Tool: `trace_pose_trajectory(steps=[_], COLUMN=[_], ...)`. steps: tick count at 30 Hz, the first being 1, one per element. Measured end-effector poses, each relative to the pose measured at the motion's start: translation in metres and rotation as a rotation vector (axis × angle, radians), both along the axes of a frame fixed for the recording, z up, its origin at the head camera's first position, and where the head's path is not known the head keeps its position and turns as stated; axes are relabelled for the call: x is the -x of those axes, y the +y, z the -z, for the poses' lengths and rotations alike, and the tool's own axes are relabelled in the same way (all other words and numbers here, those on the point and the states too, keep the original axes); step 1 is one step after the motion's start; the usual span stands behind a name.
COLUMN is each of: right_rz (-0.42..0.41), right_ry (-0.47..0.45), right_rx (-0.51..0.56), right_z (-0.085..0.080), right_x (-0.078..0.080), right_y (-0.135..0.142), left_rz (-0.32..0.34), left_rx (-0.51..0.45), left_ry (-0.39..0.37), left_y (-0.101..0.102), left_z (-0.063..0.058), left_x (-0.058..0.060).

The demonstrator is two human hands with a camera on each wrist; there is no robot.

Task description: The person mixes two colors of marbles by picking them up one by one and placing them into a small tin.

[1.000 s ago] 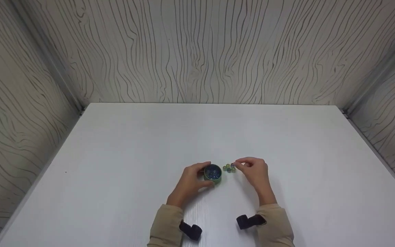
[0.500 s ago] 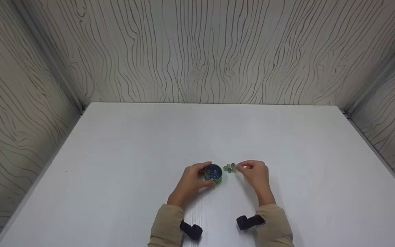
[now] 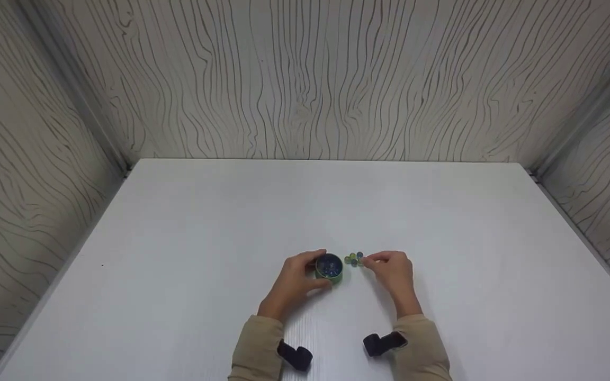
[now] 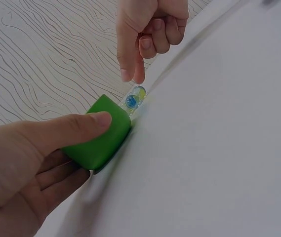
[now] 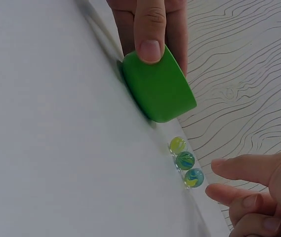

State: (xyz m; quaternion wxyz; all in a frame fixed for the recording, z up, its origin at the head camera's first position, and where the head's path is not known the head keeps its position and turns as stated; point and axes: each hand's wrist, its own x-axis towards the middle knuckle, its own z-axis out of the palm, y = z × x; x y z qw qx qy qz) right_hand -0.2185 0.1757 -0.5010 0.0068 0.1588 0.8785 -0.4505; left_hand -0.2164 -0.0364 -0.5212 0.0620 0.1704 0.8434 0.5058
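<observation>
Left hand: the left hand [image 3: 295,280] grips the green cup [image 3: 329,268] from its left side, thumb on the near wall and fingers curled round the far wall; the right wrist view shows the thumb [image 5: 149,30] pressed flat on the green wall [image 5: 160,86].
Cup: it stands upright on the white table [image 3: 178,254], mouth up, with dark blue contents showing inside from the head view.
Marbles: a small cluster of glass marbles [image 3: 355,259] lies on the table just right of the cup, between the two hands. The right wrist view shows three in a short row: a yellow-green one [image 5: 178,144] nearest the cup, a green one [image 5: 185,160] in the middle, a blue-and-yellow one [image 5: 194,177] at the outer end.
Row axis: the row runs roughly from the cup toward the right hand, so its outer end faces the fingertips.
Right hand: the right hand [image 3: 394,271] sits just right of the marbles, index finger [image 4: 131,59] and thumb extended toward them, other fingers curled in. The tips are just beside the outermost marble; I cannot tell whether they touch it, and nothing is pinched.
Nearer hand: the right hand is nearer the marbles; the left is taken up with the cup.
Sleeves: beige cuffs with dark wrist straps [image 3: 294,354] show at the bottom edge.
</observation>
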Motion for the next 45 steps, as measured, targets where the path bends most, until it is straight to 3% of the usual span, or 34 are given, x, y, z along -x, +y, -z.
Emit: trace_pose_trajectory(steps=[45], right_rz=[-0.004], right_ry=[0.049], right_rx=[-0.035], right_z=[0.010], right_x=[0.002], right_y=[-0.003], left_rz=[0.010], left_rx=[-0.017], left_ry=[0.008], left_y=[0.000], left_z=[0.001], left_x=[0.000])
